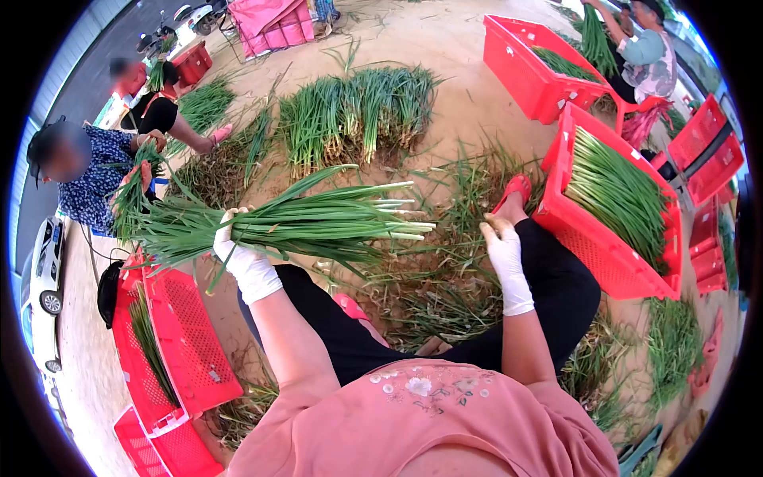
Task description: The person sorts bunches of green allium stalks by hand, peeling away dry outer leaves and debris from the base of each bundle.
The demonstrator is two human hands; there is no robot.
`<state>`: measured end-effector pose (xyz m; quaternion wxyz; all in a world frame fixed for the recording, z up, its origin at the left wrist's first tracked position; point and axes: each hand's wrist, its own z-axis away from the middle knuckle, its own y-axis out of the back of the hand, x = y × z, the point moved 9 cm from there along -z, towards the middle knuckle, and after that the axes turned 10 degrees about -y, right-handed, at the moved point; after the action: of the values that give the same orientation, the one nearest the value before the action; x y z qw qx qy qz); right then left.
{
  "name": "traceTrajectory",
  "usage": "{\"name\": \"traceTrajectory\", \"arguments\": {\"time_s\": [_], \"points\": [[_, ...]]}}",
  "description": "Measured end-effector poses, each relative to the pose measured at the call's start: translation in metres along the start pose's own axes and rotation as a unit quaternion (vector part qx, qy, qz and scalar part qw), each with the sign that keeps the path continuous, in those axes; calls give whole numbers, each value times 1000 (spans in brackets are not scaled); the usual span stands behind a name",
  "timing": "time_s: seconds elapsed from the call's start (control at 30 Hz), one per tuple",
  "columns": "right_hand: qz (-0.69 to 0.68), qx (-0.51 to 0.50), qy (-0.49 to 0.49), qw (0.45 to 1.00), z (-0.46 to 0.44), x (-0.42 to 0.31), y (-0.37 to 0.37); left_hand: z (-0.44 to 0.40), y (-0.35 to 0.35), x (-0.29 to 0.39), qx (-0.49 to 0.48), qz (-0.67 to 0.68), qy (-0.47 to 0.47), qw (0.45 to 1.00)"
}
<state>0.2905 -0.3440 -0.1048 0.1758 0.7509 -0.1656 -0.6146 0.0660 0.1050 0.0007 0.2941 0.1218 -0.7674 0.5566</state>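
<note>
My left hand (235, 248), in a white glove, is closed around a bunch of garlic chives (330, 221). The white stem ends point right and the green leaves spread out to the left. My right hand (502, 246), also gloved, is raised above my knee, apart from the bunch. Its fingers are drawn together, and anything between them is too small to make out. Beneath and between the hands, loose leaves and dry trimmings (437, 282) cover the ground. Farther forward lies a pile of chives (358, 111) with roots toward me.
A red crate (556, 226) filled with chives stands to my right, another crate (509, 56) beyond it. Stacked red crates (187, 326) stand at left. Seated people (95, 163) handle chives at left, and another person (648, 60) at far right. Parked cars (49, 262) show at left.
</note>
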Motion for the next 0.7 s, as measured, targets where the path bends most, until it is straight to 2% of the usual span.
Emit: {"name": "traceTrajectory", "arguments": {"time_s": [0.03,0.07,0.1,0.17,0.23,0.27,0.33,0.37,0.43,0.47,0.5,0.57,0.6,0.63,0.67,0.7], "points": [[-64,-72,31,995,7,-43,-15,3,-3,0,0,-2,1,1000],[-80,-131,26,988,16,-72,-28,6,-8,1,-14,18,2,1000],[-52,-159,66,984,24,-96,-40,7,-13,2,-30,38,2,999],[11,-250,77,965,38,-111,-74,8,-15,-3,-44,50,15,998],[-25,-282,42,958,51,-116,-91,13,-17,-9,-45,79,36,995],[-25,-282,41,958,54,-114,-95,14,-19,-10,-49,85,41,994],[-147,-282,-29,948,60,-98,-102,14,-17,-12,-47,81,39,995],[-147,-282,-29,947,63,-98,-102,14,-17,-13,-46,79,38,995],[-56,-224,-50,972,65,-90,-93,18,-22,-16,-52,91,45,994],[0,-203,-12,979,65,-96,-87,25,-32,-15,-60,70,41,995],[1,-202,-14,979,67,-93,-86,31,-38,-15,-68,50,37,996],[143,-85,100,981,70,-101,-72,31,-37,-17,-51,9,24,998],[194,-60,126,971,71,-92,-69,30,-36,-19,-53,3,20,998],[257,-48,119,958,66,-72,-66,29,-35,-19,-54,-3,15,998],[310,-34,93,946,58,-42,-59,29,-35,-23,-60,13,55,997],[315,-32,4,949,49,-9,-40,27,-37,-19,-61,13,53,997]]}}
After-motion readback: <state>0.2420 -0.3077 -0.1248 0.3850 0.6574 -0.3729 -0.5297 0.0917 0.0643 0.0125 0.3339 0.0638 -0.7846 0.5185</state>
